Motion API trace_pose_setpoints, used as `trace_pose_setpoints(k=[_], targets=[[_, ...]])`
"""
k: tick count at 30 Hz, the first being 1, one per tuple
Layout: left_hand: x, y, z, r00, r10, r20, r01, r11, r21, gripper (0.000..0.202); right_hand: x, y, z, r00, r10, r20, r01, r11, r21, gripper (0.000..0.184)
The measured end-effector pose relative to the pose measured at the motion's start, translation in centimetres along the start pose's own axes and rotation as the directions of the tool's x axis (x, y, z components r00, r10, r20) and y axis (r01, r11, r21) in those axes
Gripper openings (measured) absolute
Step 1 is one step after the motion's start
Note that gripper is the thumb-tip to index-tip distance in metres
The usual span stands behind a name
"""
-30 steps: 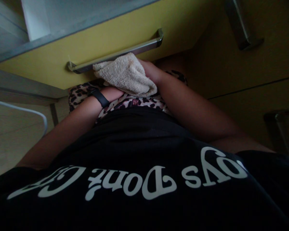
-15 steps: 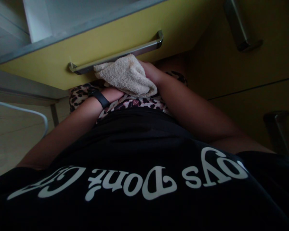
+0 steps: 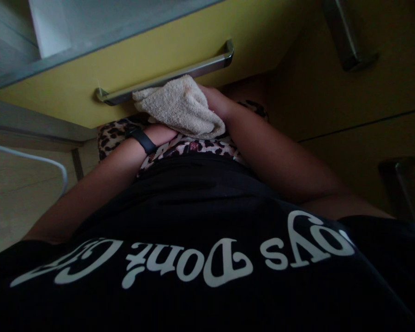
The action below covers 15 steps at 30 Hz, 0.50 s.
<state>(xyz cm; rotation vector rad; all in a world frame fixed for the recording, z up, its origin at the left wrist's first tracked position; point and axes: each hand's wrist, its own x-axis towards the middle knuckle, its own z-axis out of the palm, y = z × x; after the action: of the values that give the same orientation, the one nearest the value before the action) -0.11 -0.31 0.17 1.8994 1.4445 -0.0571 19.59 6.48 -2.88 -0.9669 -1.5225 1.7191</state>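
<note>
A beige terry washcloth (image 3: 183, 103) lies bunched over both of my hands, just in front of the drawer's metal handle (image 3: 169, 76). My right hand (image 3: 212, 101) comes in from the right and grips the cloth, its fingers covered by the fabric. From the left my left hand (image 3: 163, 133) goes in under the cloth's lower edge, and its fingers are hidden too. A black watch band (image 3: 141, 139) is on my left wrist. Whether the cloth touches the handle, I cannot tell.
The yellow drawer front (image 3: 69, 92) stands pulled out, with a pale drawer interior (image 3: 124, 18) behind it. Dark yellow cabinet fronts (image 3: 332, 101) with metal handles are at the right. A white cable (image 3: 38, 157) curves above the floor at left. Patterned leopard-print fabric (image 3: 114, 138) is at my lap.
The view has shifted very slightly, so the drawer and handle appear a little higher and further left. My hands and the washcloth keep nearly the same pose.
</note>
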Motion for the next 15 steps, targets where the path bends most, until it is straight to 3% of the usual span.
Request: trace_pose_setpoints(k=[11, 15], targets=[[0.15, -0.20, 0.07, 1.000, -0.025, 0.009, 0.025, 1.000, 0.018, 0.058, 0.46, 0.31, 0.21, 1.000, -0.001, 0.001, 0.001, 0.994, -0.110, 0.058], [0.20, -0.13, -0.05, 1.000, -0.013, -0.004, 0.013, 1.000, 0.009, 0.054, 0.15, -0.04, 0.33, 0.997, 0.056, -0.044, -0.060, 0.995, -0.082, 0.050]])
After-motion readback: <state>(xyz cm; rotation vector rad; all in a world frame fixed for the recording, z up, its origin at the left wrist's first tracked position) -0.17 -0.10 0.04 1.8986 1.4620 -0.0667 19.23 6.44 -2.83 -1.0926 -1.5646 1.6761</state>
